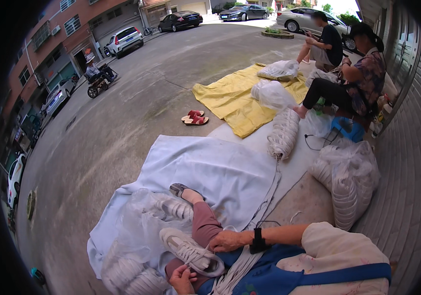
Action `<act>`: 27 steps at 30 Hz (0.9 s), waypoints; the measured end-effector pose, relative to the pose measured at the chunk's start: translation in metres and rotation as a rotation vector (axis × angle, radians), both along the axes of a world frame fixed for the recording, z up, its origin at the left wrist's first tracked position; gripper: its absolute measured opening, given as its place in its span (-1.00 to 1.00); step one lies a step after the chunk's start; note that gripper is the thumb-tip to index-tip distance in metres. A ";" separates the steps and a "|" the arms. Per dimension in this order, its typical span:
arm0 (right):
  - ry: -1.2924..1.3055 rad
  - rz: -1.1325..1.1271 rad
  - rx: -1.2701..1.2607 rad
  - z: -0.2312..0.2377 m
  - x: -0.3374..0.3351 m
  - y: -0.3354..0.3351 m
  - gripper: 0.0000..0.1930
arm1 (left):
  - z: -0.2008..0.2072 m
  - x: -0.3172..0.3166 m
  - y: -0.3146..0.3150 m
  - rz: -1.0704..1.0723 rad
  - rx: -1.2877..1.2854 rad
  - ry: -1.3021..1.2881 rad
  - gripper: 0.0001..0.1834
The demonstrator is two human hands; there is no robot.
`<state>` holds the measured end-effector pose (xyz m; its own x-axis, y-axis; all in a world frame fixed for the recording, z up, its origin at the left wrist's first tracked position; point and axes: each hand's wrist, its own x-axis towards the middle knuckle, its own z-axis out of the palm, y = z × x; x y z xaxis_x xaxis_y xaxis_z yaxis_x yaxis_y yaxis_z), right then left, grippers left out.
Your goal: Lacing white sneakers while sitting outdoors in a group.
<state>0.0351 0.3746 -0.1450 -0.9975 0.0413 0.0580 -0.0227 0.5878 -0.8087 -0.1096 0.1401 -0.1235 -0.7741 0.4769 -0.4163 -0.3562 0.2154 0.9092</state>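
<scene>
A beige and white sneaker (187, 250) rests across my lap, its toe pointing away to the left and laces threaded over its tongue. My right hand (227, 241), with a black band on the wrist, is closed at the shoe's upper side, pinching a shoelace. On the near side, my left hand (183, 280) has thumb and finger pressed together at a lace end by the shoe; the lace is hard to make out there. A bundle of loose pale shoelaces (240, 268) lies on my blue apron (274, 270), beside the shoe's heel.
A pale blue cloth (210, 164) covers the ground ahead, with plastic-wrapped stacked shoes (131, 273) at left. A bulging clear bag (348, 182) stands at right. Two people sit near a yellow sheet (240, 103). Red sandals (195, 118) lie beyond; a wheelchair rider (97, 76) is farther off.
</scene>
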 end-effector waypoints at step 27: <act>0.004 -0.036 -0.041 0.007 0.001 -0.001 -0.86 | 0.006 0.001 0.000 0.000 -0.002 -0.016 -0.84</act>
<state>0.0366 0.3731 -0.1375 -0.9950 0.0797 0.0595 -0.0053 0.5550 -0.8319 -0.1086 0.1404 -0.1177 -0.7675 0.4762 -0.4292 -0.3703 0.2172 0.9032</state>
